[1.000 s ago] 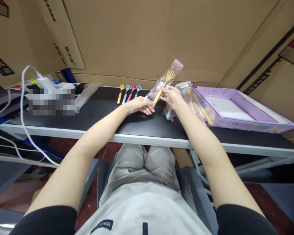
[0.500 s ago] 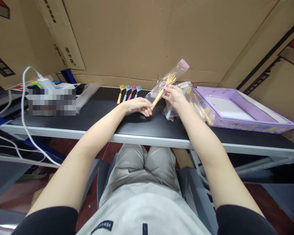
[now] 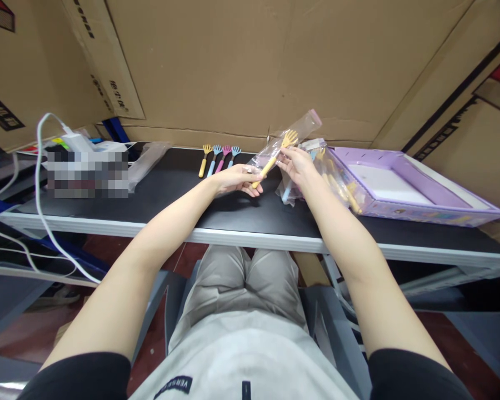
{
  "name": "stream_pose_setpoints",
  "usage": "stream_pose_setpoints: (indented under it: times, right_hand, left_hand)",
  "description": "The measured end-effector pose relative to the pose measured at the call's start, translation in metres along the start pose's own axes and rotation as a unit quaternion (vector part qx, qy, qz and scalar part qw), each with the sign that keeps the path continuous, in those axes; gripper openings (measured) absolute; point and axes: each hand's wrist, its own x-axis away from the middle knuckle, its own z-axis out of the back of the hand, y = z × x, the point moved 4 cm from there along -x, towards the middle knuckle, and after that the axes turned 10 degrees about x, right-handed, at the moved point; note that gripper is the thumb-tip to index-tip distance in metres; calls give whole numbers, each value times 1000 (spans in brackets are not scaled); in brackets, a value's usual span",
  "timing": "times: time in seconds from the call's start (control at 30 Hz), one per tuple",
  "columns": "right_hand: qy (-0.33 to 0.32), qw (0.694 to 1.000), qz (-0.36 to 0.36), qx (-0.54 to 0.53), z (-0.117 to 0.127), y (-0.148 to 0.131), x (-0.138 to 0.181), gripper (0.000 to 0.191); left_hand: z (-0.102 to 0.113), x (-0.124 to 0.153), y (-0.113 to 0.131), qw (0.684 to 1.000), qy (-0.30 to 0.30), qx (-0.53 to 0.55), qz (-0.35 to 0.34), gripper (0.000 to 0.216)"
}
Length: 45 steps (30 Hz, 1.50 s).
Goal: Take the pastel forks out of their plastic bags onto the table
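Note:
A yellow claw-headed back scratcher point(image 3: 270, 164) lies slanted inside a clear plastic bag point(image 3: 302, 129) with a pink top strip, above the black tabletop. My right hand point(image 3: 296, 165) is closed on it through the bag, just below the claw. At the lower end of the handle, my left hand point(image 3: 238, 180) pinches with thumb and fingers; whether the bag's edge is also in that grip is hard to make out. Left of them, several small back scratchers point(image 3: 217, 160) in yellow, blue and pink stand side by side in a row. More bagged back scratchers point(image 3: 335, 180) lie beside my right wrist.
A shallow purple box point(image 3: 429, 214) sits on the right of the black table point(image 3: 170, 191). On the left are a flat empty-looking plastic bag point(image 3: 148, 166), a white plug with a cable point(image 3: 41, 183), and a blurred-out item. Cardboard point(image 3: 250, 66) walls the back.
The bag's pink top has dropped slightly and tilted flatter. My left hand has shifted a little right along the handle end. My right hand stays nearly in place.

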Motion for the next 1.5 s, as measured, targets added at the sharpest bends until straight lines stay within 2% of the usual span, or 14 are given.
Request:
stream_pose_setpoints:
  times: [0.13, 0.33, 0.43, 0.67, 0.9, 1.03, 1.23, 1.37, 1.5]
  right_hand:
    - [9, 1000, 22, 1, 4, -1, -4, 13]
    - [42, 998, 40, 11, 12, -2, -14, 25]
    - [55, 997, 45, 14, 16, -2, -19, 25]
    - [66, 995, 67, 24, 24, -2, -29, 29]
    - [124, 990, 49, -40, 48, -7, -38, 21]
    - [188, 975, 34, -113, 58, -19, -27, 25]
    - [268, 928, 58, -252, 87, -37, -13, 29]
    - [312, 908, 70, -270, 104, -38, -13, 29]
    - [321, 904, 79, -270, 109, -36, -18, 30]
  left_hand:
    - [0, 0, 1, 1000, -14, 0, -10, 29]
    - [-4, 5, 4, 999, -31, -9, 22, 47]
    - [-5, 6, 6, 999, -37, -13, 20, 53]
    - [3, 4, 8, 999, -41, -11, -3, 53]
    - [3, 7, 5, 996, -59, -50, 41, 55]
    - [2, 10, 4, 992, -94, -61, 62, 59]
    - [6, 15, 7, 985, -137, -75, 73, 67]
    - [10, 15, 10, 987, -127, -74, 66, 66]
    - [18, 16, 16, 994, -94, -52, 21, 59]
